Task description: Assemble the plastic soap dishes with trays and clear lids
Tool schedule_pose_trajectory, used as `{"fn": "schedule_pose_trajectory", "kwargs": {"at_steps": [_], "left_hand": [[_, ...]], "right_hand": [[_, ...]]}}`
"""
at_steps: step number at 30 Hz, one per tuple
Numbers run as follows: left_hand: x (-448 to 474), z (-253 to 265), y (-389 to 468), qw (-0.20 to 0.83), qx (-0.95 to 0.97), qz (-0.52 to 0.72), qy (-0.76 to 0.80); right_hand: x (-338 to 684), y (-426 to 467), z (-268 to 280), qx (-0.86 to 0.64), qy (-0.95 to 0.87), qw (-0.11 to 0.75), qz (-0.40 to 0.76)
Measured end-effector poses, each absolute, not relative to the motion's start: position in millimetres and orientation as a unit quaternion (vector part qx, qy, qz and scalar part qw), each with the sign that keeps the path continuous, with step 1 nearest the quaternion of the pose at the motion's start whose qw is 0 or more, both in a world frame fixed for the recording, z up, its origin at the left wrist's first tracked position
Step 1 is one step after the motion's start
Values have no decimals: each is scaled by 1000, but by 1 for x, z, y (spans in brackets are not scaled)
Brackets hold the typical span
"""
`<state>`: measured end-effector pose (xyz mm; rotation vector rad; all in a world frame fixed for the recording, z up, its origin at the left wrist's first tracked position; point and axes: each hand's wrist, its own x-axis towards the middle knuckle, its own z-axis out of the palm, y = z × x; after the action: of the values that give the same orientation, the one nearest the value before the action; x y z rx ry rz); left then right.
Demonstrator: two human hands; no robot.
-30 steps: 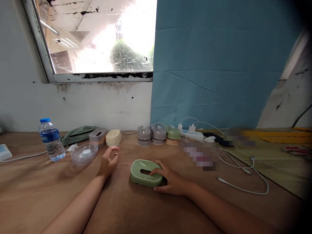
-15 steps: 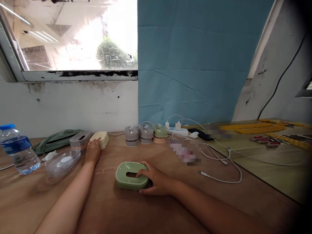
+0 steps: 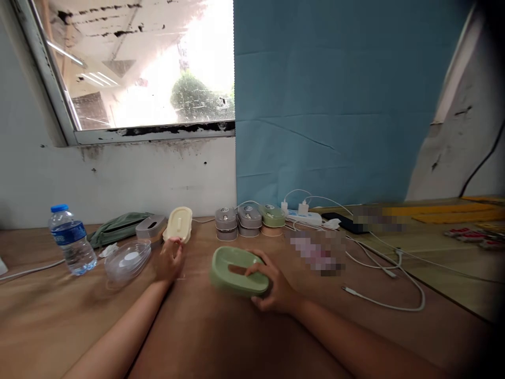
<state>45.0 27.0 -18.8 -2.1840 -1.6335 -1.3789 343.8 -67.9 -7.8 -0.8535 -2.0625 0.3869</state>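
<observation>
My right hand (image 3: pixel 276 284) is closed on the right end of a green oval box cover (image 3: pixel 226 279) with a long slot in its top. The cover is tilted and appears raised off the table. At the left, my left hand (image 3: pixel 170 259) pinches the lower edge of a cream oval plate (image 3: pixel 180 223) with a raised strip down its middle. This plate stands tilted up, its face towards me. Whether other cream plates lie behind it is hidden.
Beside the left hand are a clear plastic container (image 3: pixel 128 259), a grey slotted box (image 3: pixel 150 226), a green pouch (image 3: pixel 120 227) and a water bottle (image 3: pixel 71 242). Several small oval boxes (image 3: pixel 249 220) stand at the back. White cables (image 3: pixel 379 300) and a power strip (image 3: pixel 303 216) lie right.
My left hand has moved from resting on the cream stack to tilting a cream plate up by its edge. My right hand has lifted and tilted the green cover. The view has shifted left.
</observation>
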Motion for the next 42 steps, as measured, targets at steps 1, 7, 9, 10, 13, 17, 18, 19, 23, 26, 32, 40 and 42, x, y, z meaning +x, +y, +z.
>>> {"fn": "schedule_pose_trajectory", "kwargs": {"at_steps": [1,7,9,10,13,17,18,19,23,26,32,40,42], "left_hand": [[49,-19,15,33,-720,-448,-528],[70,-14,-39,-222,-842,-313,-380],[74,-10,-47,-292,-859,-268,-323],[76,-9,-49,-317,-861,-258,-304],[79,-6,-53,-360,-853,-268,-266],[74,-7,-48,-361,-831,-332,-263],[71,-8,-45,-352,-819,-363,-272],[68,-9,-42,-340,-804,-397,-286],[59,-9,-33,-297,-761,-445,-366],[62,-9,-37,-318,-778,-377,-389],[86,-10,-59,-308,-821,-284,-387],[83,-8,-58,-294,-826,-307,-370],[82,-7,-58,-270,-837,-300,-369]], "right_hand": [[345,-67,-8,-343,-807,460,140],[349,-63,-8,-358,-741,555,122],[349,-62,-9,-355,-753,540,125],[349,-62,-9,-350,-763,528,126],[348,-64,-9,-330,-796,488,139],[345,-66,-10,-322,-832,417,175],[344,-66,-10,-323,-838,399,186],[343,-66,-10,-324,-843,383,195],[339,-60,-11,-349,-841,349,221],[338,-56,-11,-365,-835,321,258],[339,-55,-9,-385,-823,293,297],[341,-59,-14,-397,-805,305,318],[342,-60,-14,-403,-815,289,299]]}}
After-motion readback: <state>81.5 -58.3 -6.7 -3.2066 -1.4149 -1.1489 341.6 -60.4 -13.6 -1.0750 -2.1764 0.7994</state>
